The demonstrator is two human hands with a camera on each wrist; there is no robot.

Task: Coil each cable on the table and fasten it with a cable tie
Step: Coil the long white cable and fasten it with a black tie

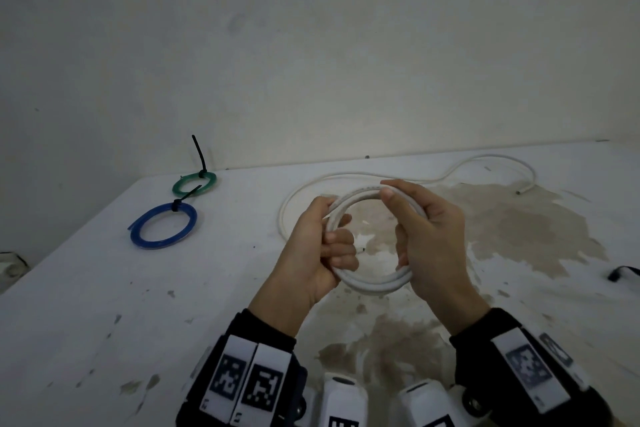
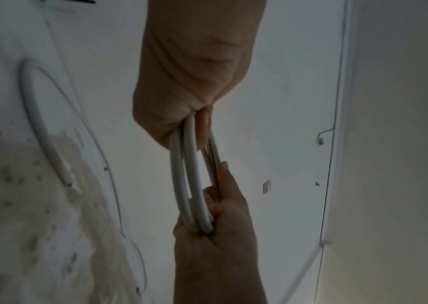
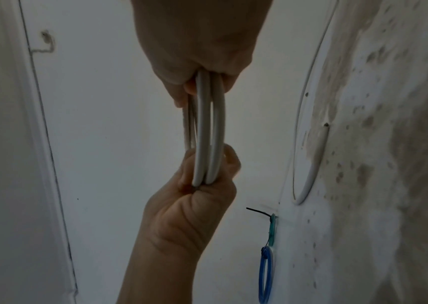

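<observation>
Above the stained white worktop point(image 1: 86, 305), the left hand point(image 1: 311, 253) clenches the stiff white round cable's coil point(image 1: 374, 282) at nine o'clock, the right hand point(image 1: 429, 236) at three. The uncoiled tail point(image 1: 485, 159) trails toward one o'clock. If either grasp slackens, the springy loops would likely burst apart; the dragging tail could also snag.

The round coil of bendy white cable point(image 1: 370, 282) is all white. The flat white table point(image 1: 104, 305) has big brown patches and little brown spots. One small ring of cable is blue point(image 1: 163, 226) and one small ring of cable is green point(image 1: 194, 182). Each ring has a thin black plastic tie point(image 1: 199, 153). The black wrist bands point(image 1: 242, 381) have black-and-white square patterns.
</observation>
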